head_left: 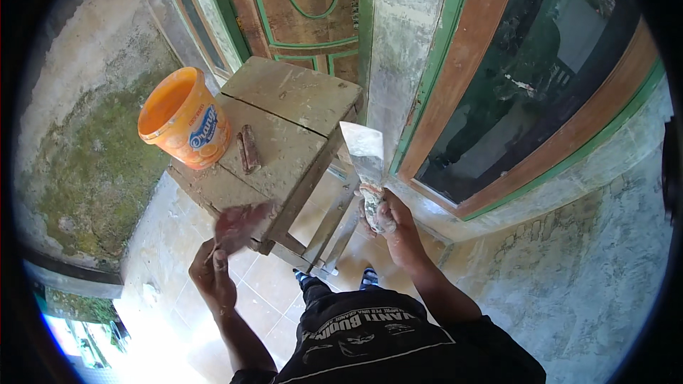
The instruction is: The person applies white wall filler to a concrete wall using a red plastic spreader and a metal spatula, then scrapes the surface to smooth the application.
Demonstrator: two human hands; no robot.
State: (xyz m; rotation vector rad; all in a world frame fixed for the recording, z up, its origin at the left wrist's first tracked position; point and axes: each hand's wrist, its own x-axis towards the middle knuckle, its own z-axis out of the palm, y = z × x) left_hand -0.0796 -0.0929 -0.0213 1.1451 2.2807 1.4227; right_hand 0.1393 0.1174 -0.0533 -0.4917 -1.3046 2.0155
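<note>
My right hand [390, 222] is closed on the plaster-crusted handle of a putty knife [364, 156], whose wide pale blade points up beside the table's right edge. My left hand [212, 277] grips a reddish-brown flat scraper [240, 226], slightly blurred, over the near edge of the worn wooden table [281, 89]. An orange plastic bucket [167, 135] with putty smears stands on the table's left side, and a small reddish-brown piece [248, 149], possibly a tool, lies just right of it.
A green-trimmed wooden door [313, 14] is behind the table. A wood-framed window [533, 78] and grey plastered wall [569, 263] are at the right. A mossy wall [92, 156] is at the left, and a tiled floor [263, 284] lies below, with my feet on it.
</note>
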